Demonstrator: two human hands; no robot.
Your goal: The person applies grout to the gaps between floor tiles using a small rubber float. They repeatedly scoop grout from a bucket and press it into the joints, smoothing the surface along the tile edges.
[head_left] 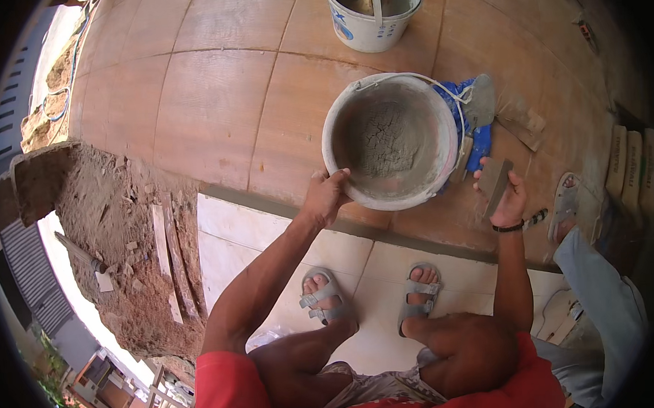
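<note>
A round bucket (332, 120) with a mortar-smeared rim stands on the brown tiles in front of me. Grey cracked mortar (393, 139) lies inside it. My left hand (327, 197) grips its near left rim, the thumb over the edge. To the right of the bucket, my right hand (508, 203) is closed around a flat grey-brown rectangular piece (495, 184), held tilted above the floor; its exact kind cannot be made out. Blue plastic (478, 150) and a rounded grey mortar-coated piece (479, 102) lie against the bucket's right side.
Farther off stands a white pail (369, 38) with grey mix and a tool in it. A step edge (445, 246) runs before my feet. Loose soil with planks (170, 247) lies left. At right are another person's sandalled foot (565, 201) and stacked boxes (630, 165).
</note>
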